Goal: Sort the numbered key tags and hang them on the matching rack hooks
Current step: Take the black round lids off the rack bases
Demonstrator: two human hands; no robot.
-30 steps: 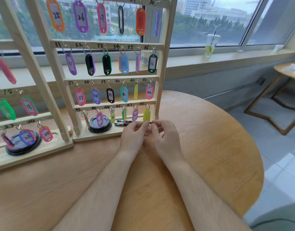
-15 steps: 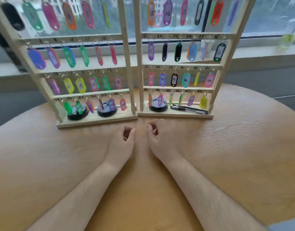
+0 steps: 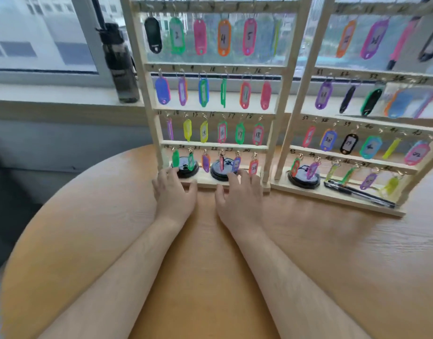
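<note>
While the round table [image 3: 88, 228] fills the lower frame, two racks [image 3: 210, 66] stand centre and right, tags [image 3: 258, 134] hooked, 16, 17, 18, 38 legible, others blurred. Left hand [image 3: 174, 194] and right hand [image 3: 240, 196] rest flat, empty, on the left base [image 3: 206, 186].

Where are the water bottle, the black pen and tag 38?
water bottle [image 3: 120, 67], head view, middle of its dark body
black pen [image 3: 357, 193], head view, middle of its barrel
tag 38 [image 3: 328, 140], head view, its label

Pale wooden racks [image 3: 210, 66]; orange-tan, wood-grained table [image 3: 205, 270]; key tags [image 3: 224, 37] pink, green, orange, purple, blue, yellow, black; smoky dark bottle [image 3: 120, 62].
</note>
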